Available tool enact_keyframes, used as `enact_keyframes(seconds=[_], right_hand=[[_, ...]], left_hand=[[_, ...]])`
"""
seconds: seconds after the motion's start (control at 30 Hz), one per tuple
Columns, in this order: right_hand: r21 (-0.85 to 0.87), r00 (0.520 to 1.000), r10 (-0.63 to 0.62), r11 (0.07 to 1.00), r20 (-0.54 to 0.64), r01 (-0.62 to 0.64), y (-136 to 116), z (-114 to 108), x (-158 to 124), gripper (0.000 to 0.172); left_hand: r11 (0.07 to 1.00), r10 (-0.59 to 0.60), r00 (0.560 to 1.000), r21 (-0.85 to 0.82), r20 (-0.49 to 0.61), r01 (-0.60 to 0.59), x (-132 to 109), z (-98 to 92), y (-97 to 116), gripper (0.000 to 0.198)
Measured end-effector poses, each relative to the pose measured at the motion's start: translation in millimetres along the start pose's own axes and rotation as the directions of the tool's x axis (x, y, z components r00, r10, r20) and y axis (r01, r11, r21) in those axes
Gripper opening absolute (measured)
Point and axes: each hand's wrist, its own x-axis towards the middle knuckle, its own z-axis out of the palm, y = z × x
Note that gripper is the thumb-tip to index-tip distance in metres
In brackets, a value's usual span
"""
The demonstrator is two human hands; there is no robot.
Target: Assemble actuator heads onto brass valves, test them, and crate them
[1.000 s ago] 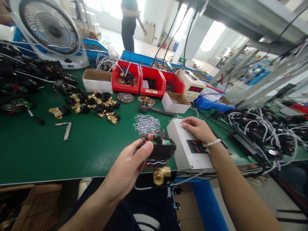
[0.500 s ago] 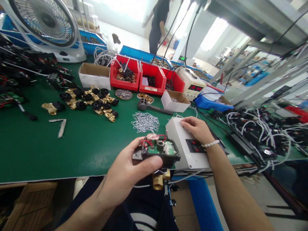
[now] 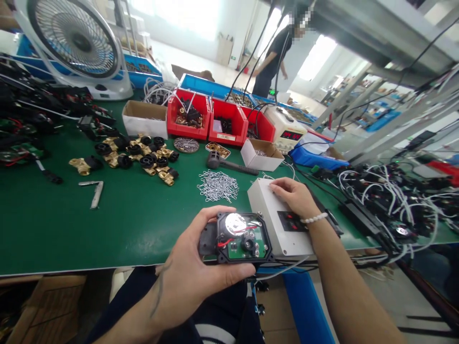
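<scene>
My left hand (image 3: 201, 267) is wrapped round a black valve actuator housing (image 3: 219, 255), thumb along its near side and fingers behind. Its open top faces me, showing a green circuit board (image 3: 263, 248), a round silver part (image 3: 235, 223) and red wires. Whatever is under the housing is hidden from this angle. To the right, my right hand (image 3: 294, 198) lies on a grey control box (image 3: 263, 200), its bent fingers gripping the far left edge. Black-and-red switches or terminals (image 3: 292, 222) sit on the box's face beside my wrist. A heap of metal clip pins (image 3: 218, 185) lies beyond the housing.
Brass valve fittings (image 3: 150, 155), a folded metal tool (image 3: 95, 193) and a black hammer-shaped tool (image 3: 229, 165) lie on the green mat. Red bins (image 3: 188, 126), a power supply (image 3: 285, 129) and a fan (image 3: 77, 43) stand behind. Cabled units (image 3: 387, 205) crowd the right. A person (image 3: 270, 64) stands beyond.
My left hand has tipped the housing so its open top turns toward me, and the brass fitting below has gone from sight. My right hand stays on the box. The distant person has shifted right.
</scene>
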Motion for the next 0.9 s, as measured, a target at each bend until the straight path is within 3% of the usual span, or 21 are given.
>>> enact_keyframes(seconds=[0.17, 0.37, 0.43, 0.63, 0.9], right_hand=[[-0.028, 0.999, -0.042, 0.999, -0.008, 0.042, -1.0, -0.6, -2.0, 0.027], [-0.065, 0.998, -0.057, 0.996, -0.039, 0.054, -3.2, -0.8, -3.3, 0.038], [-0.062, 0.998, -0.05, 0.997, -0.037, 0.048, -3.8, -0.8, -3.1, 0.042], [-0.048, 0.999, -0.021, 0.999, -0.024, 0.02, -2.2, -0.7, -0.7, 0.047], [-0.07, 0.999, -0.013, 0.997, -0.03, 0.011, -1.3, 0.0, -0.1, 0.05]], left_hand=[[0.962, -0.162, 0.985, -0.214, 0.056, 0.17, 7.6, 2.2, -9.5, 0.056], [0.809, -0.306, 0.938, -0.474, 0.165, 0.347, 18.1, 2.2, -15.5, 0.032], [0.795, -0.298, 0.943, -0.507, 0.151, 0.333, 18.5, 1.2, -15.2, 0.03], [0.873, -0.184, 0.977, -0.439, 0.108, 0.213, 15.2, -2.6, -13.5, 0.043], [0.886, -0.135, 0.982, -0.428, 0.135, 0.18, 14.8, -1.8, -11.6, 0.05]])
